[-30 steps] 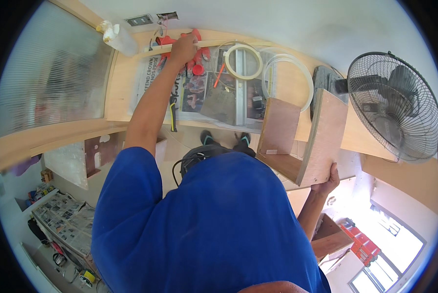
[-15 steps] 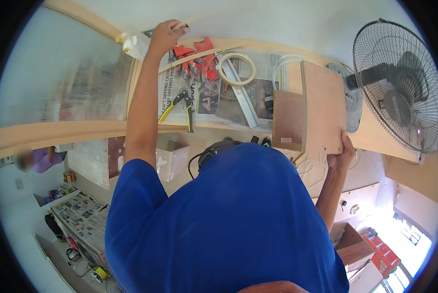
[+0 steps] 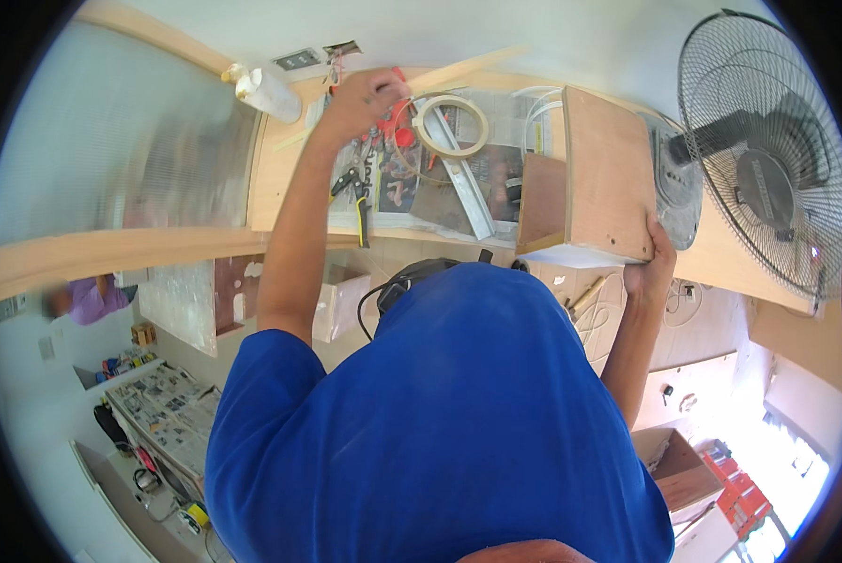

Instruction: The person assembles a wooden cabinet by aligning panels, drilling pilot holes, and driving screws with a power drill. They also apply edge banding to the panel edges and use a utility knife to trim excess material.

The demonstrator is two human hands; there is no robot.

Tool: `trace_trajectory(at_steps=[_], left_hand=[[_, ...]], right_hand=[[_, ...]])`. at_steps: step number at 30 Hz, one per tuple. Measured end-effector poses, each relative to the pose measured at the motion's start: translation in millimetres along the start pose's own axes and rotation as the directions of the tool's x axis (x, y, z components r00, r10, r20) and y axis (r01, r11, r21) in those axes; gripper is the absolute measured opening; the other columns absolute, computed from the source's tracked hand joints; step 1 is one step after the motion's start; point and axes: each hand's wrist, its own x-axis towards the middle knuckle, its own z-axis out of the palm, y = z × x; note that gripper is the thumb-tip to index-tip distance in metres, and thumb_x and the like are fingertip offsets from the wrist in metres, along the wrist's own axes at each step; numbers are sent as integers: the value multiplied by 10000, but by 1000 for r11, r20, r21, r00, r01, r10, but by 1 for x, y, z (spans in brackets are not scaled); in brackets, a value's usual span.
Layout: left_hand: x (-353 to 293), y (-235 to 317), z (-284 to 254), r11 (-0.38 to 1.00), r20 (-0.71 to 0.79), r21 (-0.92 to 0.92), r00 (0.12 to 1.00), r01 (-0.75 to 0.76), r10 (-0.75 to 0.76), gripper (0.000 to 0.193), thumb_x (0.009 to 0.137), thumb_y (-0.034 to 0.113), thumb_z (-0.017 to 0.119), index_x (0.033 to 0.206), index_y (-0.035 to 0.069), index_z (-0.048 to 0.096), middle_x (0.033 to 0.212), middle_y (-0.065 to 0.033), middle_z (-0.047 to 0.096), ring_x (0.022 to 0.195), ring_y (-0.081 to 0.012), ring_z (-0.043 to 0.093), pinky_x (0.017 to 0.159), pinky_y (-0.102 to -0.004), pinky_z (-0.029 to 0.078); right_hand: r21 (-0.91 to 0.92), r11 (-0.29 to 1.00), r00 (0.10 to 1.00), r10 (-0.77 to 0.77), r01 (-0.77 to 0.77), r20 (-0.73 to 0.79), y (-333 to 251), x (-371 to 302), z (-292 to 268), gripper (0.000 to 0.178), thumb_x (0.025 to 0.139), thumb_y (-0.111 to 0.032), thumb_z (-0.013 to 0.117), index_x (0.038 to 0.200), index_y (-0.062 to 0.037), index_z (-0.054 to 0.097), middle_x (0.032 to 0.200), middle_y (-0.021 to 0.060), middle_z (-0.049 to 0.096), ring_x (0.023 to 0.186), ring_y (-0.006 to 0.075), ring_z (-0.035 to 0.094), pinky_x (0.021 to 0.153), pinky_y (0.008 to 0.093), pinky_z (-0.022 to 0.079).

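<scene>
My left hand is closed on a pale wooden strip, which points up and right over the back of the worktop. Under that hand lie red-and-grey gloves. My right hand grips the near right corner of a plywood drawer box, which is tilted up on the worktop. Left of the box are a roll of masking tape and a metal straightedge. Pliers with yellow-and-black handles lie near the front edge, partly behind my left forearm.
A black fan stands right of the box. A white bottle stands at the back left, beside a translucent panel. Newspaper covers part of the worktop. Another person in purple is at the far left.
My left hand has moved right and down with the strip, over the gloves. The drawer box has shifted slightly left and tipped, with my right hand still on its corner.
</scene>
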Motion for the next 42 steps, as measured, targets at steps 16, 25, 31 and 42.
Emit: trace_trajectory(at_steps=[16, 25, 31, 42], left_hand=[[-35, -135, -20, 900, -268, 422, 963, 107, 11, 197, 901, 94, 675, 1091, 55, 710, 999, -147, 736, 925, -316, 714, 822, -393, 550], [-5, -168, 68, 866, -201, 468, 933, -176, 299, 205, 873, 197, 710, 1023, 58, 729, 1006, -144, 711, 960, -357, 667, 823, -463, 529], [-28, -94, 138, 869, -99, 374, 918, -324, 384, 135, 826, 152, 742, 932, 69, 723, 939, -110, 696, 881, -349, 643, 813, -473, 501], [-88, -114, 136, 761, 209, 504, 912, -409, 352, 167, 784, 136, 752, 940, 98, 706, 964, -80, 672, 986, -317, 609, 913, -488, 416]], right_hand=[[94, 990, 994, -104, 106, -32, -11, -46, -69, 475, 994, -232, 555, 1336, 96, 522, 1286, 247, 637, 1166, 344, 659, 1014, 483, 540], [148, 961, 958, -200, 232, -205, 0, -106, -94, 443, 995, -205, 569, 1304, 113, 545, 1235, 229, 666, 1123, 306, 680, 990, 420, 543], [114, 955, 927, -231, 274, -294, 20, -144, -83, 437, 997, -202, 580, 1293, 119, 554, 1224, 229, 671, 1123, 302, 679, 988, 418, 540], [162, 980, 985, -95, 117, -141, 17, -127, -48, 456, 1023, -208, 525, 1351, 108, 514, 1290, 244, 636, 1167, 303, 660, 999, 432, 542]])
